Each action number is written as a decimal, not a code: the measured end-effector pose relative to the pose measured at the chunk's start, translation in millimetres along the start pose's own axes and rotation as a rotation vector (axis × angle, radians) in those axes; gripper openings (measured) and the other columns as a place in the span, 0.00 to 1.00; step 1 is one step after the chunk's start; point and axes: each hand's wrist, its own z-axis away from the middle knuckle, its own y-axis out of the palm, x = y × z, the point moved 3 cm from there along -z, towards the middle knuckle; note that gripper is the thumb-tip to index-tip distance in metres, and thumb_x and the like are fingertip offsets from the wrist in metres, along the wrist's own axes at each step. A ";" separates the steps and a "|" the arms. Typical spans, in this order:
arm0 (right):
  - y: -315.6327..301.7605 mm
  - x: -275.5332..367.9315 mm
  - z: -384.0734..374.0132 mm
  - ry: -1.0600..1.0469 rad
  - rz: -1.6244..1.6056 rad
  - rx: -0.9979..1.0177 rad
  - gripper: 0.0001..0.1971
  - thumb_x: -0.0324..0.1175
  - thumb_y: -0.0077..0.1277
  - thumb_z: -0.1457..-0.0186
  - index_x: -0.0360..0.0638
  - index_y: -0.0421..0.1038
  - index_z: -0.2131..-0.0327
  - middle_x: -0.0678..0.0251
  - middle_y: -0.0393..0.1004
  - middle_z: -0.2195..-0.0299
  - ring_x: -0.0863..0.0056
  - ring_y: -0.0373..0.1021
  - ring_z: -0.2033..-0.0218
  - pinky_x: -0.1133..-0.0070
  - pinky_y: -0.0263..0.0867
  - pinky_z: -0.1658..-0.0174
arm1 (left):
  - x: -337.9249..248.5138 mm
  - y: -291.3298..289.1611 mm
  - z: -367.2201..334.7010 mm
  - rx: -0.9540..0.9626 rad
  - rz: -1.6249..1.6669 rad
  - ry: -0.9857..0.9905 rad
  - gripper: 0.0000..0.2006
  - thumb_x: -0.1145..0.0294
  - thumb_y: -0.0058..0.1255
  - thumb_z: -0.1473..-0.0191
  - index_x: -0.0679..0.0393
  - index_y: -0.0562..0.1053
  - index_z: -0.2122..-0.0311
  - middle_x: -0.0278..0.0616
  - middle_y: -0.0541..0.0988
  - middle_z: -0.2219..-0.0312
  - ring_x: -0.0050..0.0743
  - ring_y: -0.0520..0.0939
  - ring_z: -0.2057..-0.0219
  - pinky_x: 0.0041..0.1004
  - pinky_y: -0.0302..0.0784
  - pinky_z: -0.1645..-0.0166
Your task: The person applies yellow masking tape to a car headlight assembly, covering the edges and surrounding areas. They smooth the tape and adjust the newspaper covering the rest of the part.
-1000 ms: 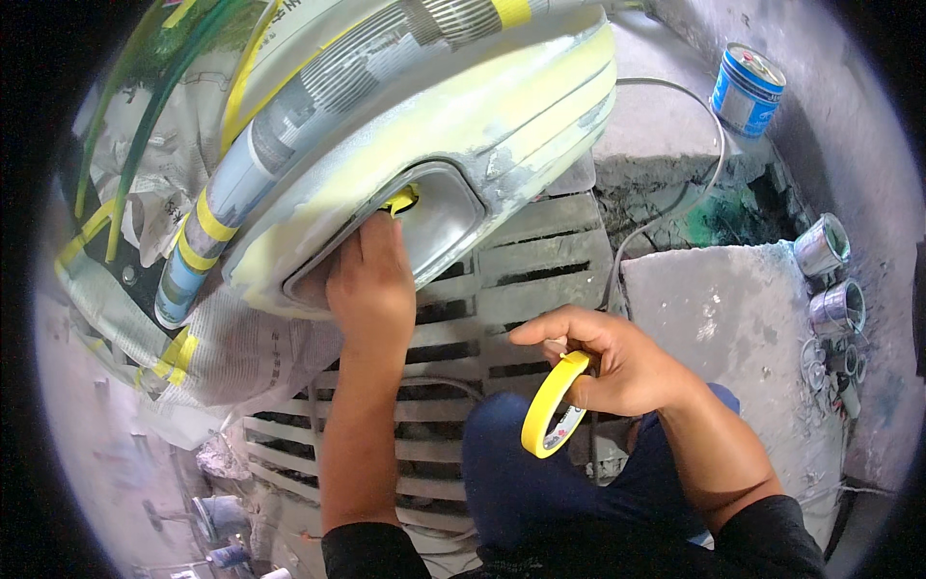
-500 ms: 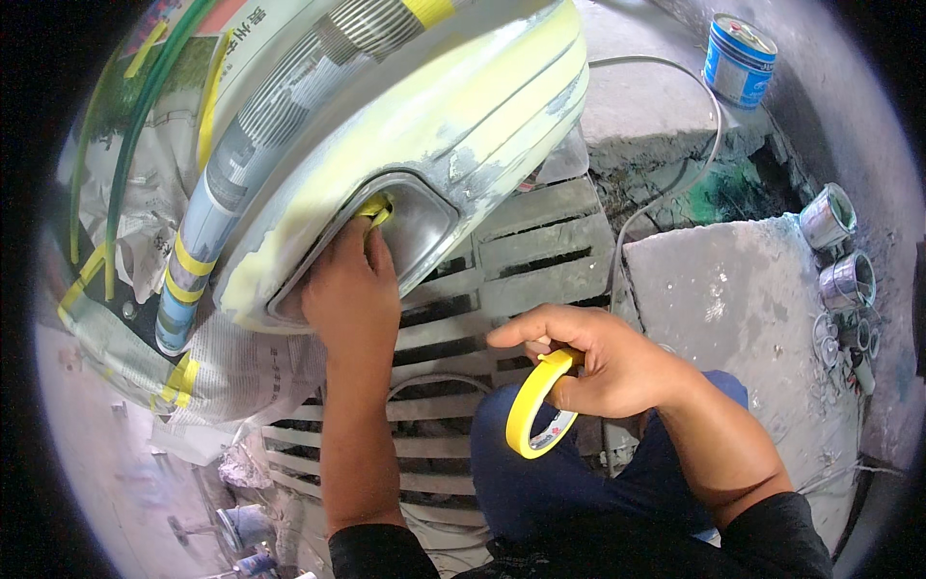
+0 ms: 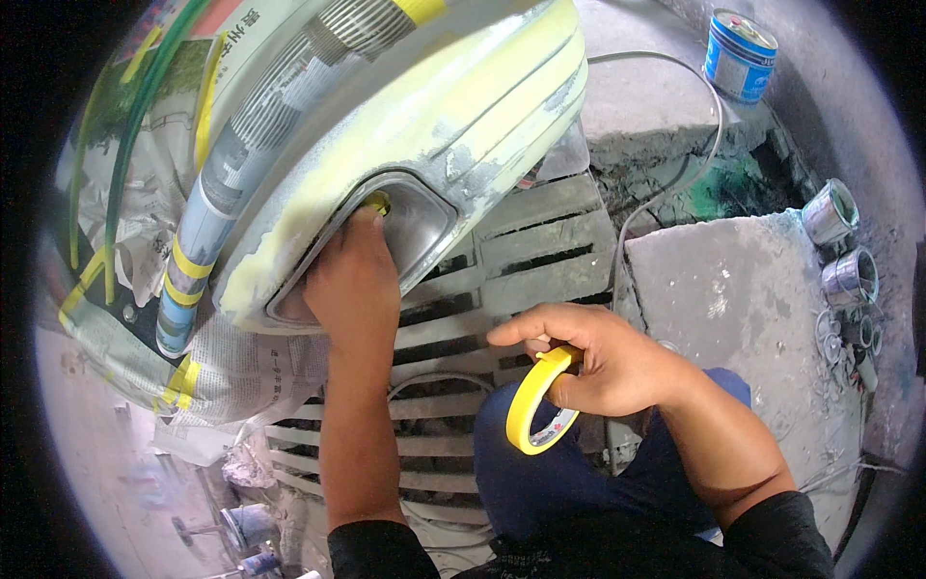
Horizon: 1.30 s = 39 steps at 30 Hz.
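My left hand (image 3: 357, 275) reaches into the grey oblong recess (image 3: 424, 222) of a curved car body part (image 3: 386, 130), perhaps a bumper, coated in pale yellow filler with grey patches. Its fingers are closed at a small crumpled piece of yellow masking tape (image 3: 381, 201) at the recess's upper end; the hand partly hides that tape. Over my knee, my right hand (image 3: 617, 362) holds a roll of yellow masking tape (image 3: 524, 415), which hangs from thumb and curled fingers. The index finger of that hand stretches out to the left.
Newspaper (image 3: 251, 372) and a paper-wrapped tube (image 3: 217, 179) border the part's left side. Slotted grating (image 3: 540, 241) lies below. A hose (image 3: 719, 121) crosses a broken floor pit at right. A blue can (image 3: 741, 58) and open paint cans (image 3: 830, 214) stand by the wall.
My left fingers have pressed closer onto the yellow tape in the recess, hiding more of it. My right hand and the roll stay almost still.
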 end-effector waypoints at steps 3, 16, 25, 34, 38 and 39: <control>-0.3 0.3 -0.9 -0.021 0.002 -0.007 0.29 0.23 0.56 0.57 0.43 0.68 0.47 0.59 0.72 0.65 0.66 0.71 0.63 0.74 0.67 0.59 | 2.6 1.8 -2.1 0.038 -0.064 0.028 0.11 0.57 0.48 0.39 0.49 0.77 0.59 0.46 0.82 0.68 0.52 0.82 0.68 0.45 0.78 0.64; -3.2 0.6 -1.8 0.018 -0.032 -0.025 0.32 0.16 0.51 0.61 0.42 0.70 0.47 0.69 0.66 0.66 0.78 0.65 0.65 0.82 0.62 0.61 | 1.7 -0.4 -9.4 0.112 -0.236 0.033 0.16 0.51 0.47 0.40 0.51 0.79 0.62 0.49 0.82 0.73 0.52 0.83 0.71 0.46 0.79 0.65; -6.7 0.1 -3.1 -0.011 0.004 -0.029 0.28 0.23 0.54 0.58 0.41 0.69 0.47 0.60 0.72 0.66 0.68 0.71 0.64 0.74 0.67 0.60 | 5.1 1.4 -3.1 0.059 -0.094 0.004 0.12 0.56 0.50 0.40 0.51 0.80 0.62 0.48 0.82 0.70 0.53 0.83 0.71 0.45 0.78 0.65; -9.8 1.9 -3.7 -0.013 0.022 -0.031 0.28 0.22 0.54 0.58 0.41 0.69 0.47 0.59 0.71 0.67 0.67 0.70 0.65 0.74 0.67 0.61 | 5.1 4.1 -3.1 -0.022 -0.105 0.051 0.13 0.57 0.50 0.41 0.52 0.80 0.62 0.48 0.82 0.69 0.51 0.83 0.73 0.44 0.79 0.67; -9.7 0.5 -4.4 -0.008 0.019 -0.034 0.29 0.23 0.54 0.58 0.41 0.69 0.47 0.59 0.71 0.67 0.66 0.70 0.65 0.74 0.67 0.61 | 5.9 4.6 -4.1 -0.029 -0.133 0.071 0.13 0.56 0.50 0.41 0.52 0.80 0.61 0.48 0.82 0.69 0.51 0.83 0.72 0.45 0.79 0.67; -9.4 0.3 -4.7 -0.003 0.017 -0.033 0.29 0.23 0.54 0.58 0.41 0.69 0.47 0.59 0.71 0.66 0.66 0.70 0.65 0.74 0.67 0.61 | 6.0 4.2 -5.3 -0.018 -0.155 0.072 0.13 0.56 0.50 0.41 0.52 0.80 0.62 0.48 0.82 0.69 0.51 0.83 0.72 0.45 0.79 0.67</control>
